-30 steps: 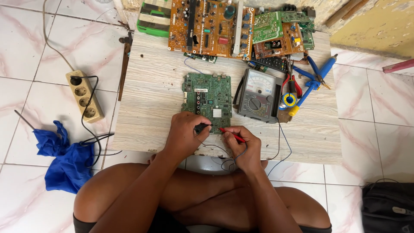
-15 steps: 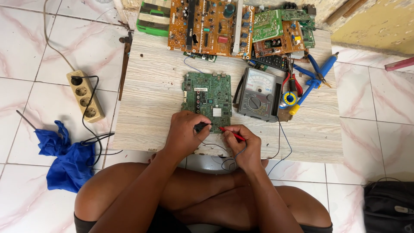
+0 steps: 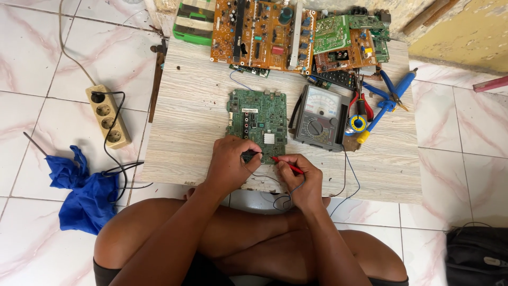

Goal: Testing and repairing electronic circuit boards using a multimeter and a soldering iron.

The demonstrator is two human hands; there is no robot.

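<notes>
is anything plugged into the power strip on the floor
Yes: one black plug sits in the end socket of the power strip; the other sockets look empty.

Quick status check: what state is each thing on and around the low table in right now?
Green board: flat on the table, both probes at its near edge.
Left hand: shut on the black probe.
Right hand: shut on the red probe.
Meter: lying face up beside the board, leads attached.
Power strip: on the floor, one plug in.
Blue cloth: crumpled on the floor.
Orange boards: stacked at the far edge.
</notes>
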